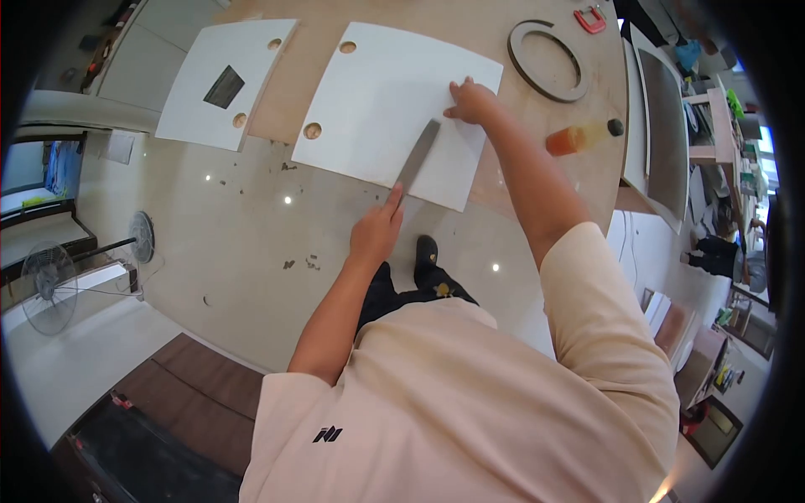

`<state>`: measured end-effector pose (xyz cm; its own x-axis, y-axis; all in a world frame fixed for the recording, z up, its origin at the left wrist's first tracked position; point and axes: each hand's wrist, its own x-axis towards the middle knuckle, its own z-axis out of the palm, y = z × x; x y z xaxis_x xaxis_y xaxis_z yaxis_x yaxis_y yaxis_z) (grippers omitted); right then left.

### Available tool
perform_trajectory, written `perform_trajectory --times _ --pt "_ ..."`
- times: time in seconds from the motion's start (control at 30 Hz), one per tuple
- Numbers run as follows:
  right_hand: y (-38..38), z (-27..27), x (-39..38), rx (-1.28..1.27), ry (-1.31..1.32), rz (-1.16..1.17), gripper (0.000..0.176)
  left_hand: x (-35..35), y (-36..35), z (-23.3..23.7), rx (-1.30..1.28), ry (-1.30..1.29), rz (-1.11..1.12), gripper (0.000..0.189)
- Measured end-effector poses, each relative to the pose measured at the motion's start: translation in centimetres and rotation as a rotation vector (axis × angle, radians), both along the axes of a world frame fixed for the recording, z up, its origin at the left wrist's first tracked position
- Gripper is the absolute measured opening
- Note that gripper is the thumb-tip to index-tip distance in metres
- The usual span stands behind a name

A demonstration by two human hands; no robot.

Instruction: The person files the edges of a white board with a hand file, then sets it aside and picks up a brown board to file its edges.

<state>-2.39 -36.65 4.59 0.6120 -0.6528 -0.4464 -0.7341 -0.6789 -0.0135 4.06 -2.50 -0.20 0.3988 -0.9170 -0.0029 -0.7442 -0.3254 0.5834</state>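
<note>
My left hand [375,231] is closed around the near end of a long flat grey file [418,156]. The file's blade lies over the near part of a white panel [394,84], pointing away from me. On the panel's right side rests my right hand [472,102], open, with its fingers apart and touching the white surface. Two round holes [313,131] are cut near the panel's left edge. Its near edge sticks out past the table.
The wooden table [537,176] also holds a second white panel [189,88] with a dark rectangle [224,87], a roll of edge banding [516,63], a red clamp [590,18] and a bottle of orange liquid [570,141]. Fans [52,281] stand left. Scraps [289,264] dot the floor.
</note>
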Motion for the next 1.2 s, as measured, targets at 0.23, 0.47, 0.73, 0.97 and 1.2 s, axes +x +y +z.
perform_trajectory --times 0.23,0.47,0.73,0.97,1.2 --pt "0.7 -0.2 0.0 -0.016 0.041 -0.009 0.079 3.3 10.1 -1.1 -0.02 0.071 0.12 0.054" --pt "1.0 0.3 0.0 0.0 0.085 -0.075 0.079 3.4 -0.2 0.3 -0.012 0.016 -0.009 0.054" --pt "8.3 -2.7 0.9 -0.246 -0.275 -0.501 0.073 7.1 10.7 -1.8 -0.012 0.062 0.04 0.059" --pt "8.3 -2.9 0.9 -0.286 -0.284 -0.495 0.066 6.7 3.0 0.4 0.082 0.05 -0.017 0.058" --pt "8.6 -3.1 1.3 -0.302 -0.261 -0.508 0.063 8.5 7.2 -1.0 -0.014 0.056 -0.059 0.058"
